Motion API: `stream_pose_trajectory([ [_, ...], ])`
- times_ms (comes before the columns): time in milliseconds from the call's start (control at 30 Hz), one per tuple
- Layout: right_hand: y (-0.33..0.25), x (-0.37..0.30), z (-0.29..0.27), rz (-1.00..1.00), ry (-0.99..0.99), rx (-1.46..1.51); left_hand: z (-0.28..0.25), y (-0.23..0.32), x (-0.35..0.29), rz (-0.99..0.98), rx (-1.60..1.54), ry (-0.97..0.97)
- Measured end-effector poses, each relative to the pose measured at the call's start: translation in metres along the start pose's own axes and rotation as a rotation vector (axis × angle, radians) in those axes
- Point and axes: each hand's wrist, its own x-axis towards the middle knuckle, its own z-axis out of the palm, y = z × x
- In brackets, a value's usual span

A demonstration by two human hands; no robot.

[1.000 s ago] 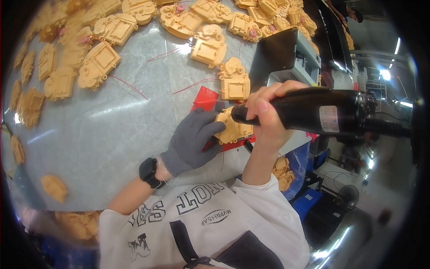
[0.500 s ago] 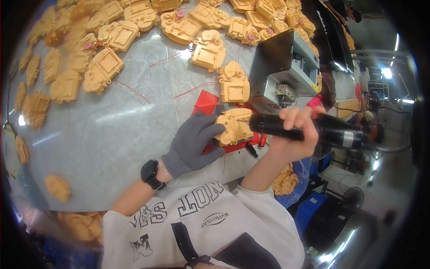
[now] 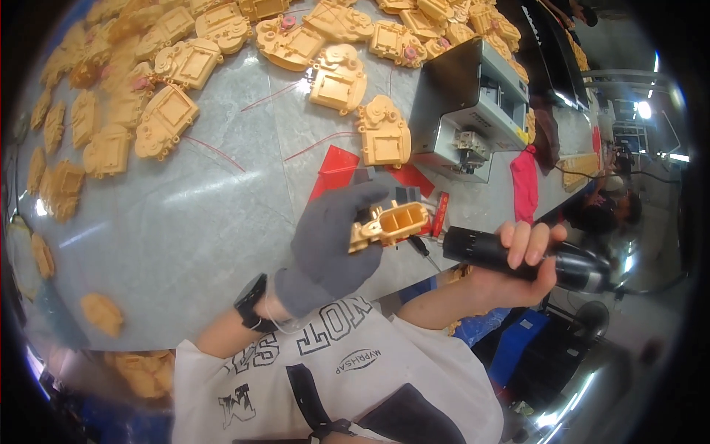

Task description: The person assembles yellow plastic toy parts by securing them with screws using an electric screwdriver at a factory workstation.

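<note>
My left hand [image 3: 329, 240], in a grey knitted glove, is closed on a yellow plastic housing [image 3: 401, 220]. The housing is lifted and tipped so that its side, with open pockets, faces up. In my bare right hand [image 3: 518, 268] is a black electric power screwdriver [image 3: 477, 249], its nose toward the housing but apart from it. Under and beyond the left hand lies a red fixture [image 3: 336, 169], partly hidden. A small black-handled screwdriver [image 3: 423, 250] and a red-handled tool [image 3: 441, 212] lie between the hands.
Many more yellow housings [image 3: 168, 120] spread over the far and left parts of the grey table [image 3: 244, 229], several with thin red wires. A black-and-grey box-shaped machine [image 3: 462, 111] stands at right, beside a pink cloth [image 3: 523, 185]. A blue bin [image 3: 518, 344] is below right.
The left hand has lifted the housing off the red fixture and turned it on its side. The power screwdriver has drawn back from it, right and nearer to me.
</note>
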Motion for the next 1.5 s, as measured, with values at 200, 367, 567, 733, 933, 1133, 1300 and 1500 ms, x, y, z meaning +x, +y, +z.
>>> stream_pose_trajectory([
  [200,-0.002,-0.002,0.0,-0.071,-0.004,-0.071,-0.033,-0.027,-0.022,0.418,0.182,0.184],
  [367,0.006,-0.007,-0.003,0.006,-0.019,-0.034,-0.047,-0.022,-0.035,0.408,0.19,0.191],
  [567,0.004,-0.01,0.01,0.016,-0.168,0.041,-0.031,-0.018,-0.039,0.16,-0.039,0.184],
  [733,0.005,-0.012,0.018,-0.077,-0.231,-0.053,-0.002,-0.003,-0.009,-0.09,-0.203,0.152],
  [933,-0.003,-0.01,0.005,-0.111,-0.072,-0.078,0.021,-0.011,0.016,0.086,0.0,0.171],
  [1133,-0.002,-0.006,-0.001,-0.138,-0.02,-0.151,0.026,-0.015,0.026,0.215,0.465,0.125],
  [1300,0.007,0.002,0.005,-0.126,-0.096,-0.115,0.023,-0.021,0.033,0.326,0.579,0.067],
  [1500,0.019,0.013,0.02,-0.076,-0.287,-0.098,0.013,-0.03,0.033,0.287,0.692,-0.04],
])
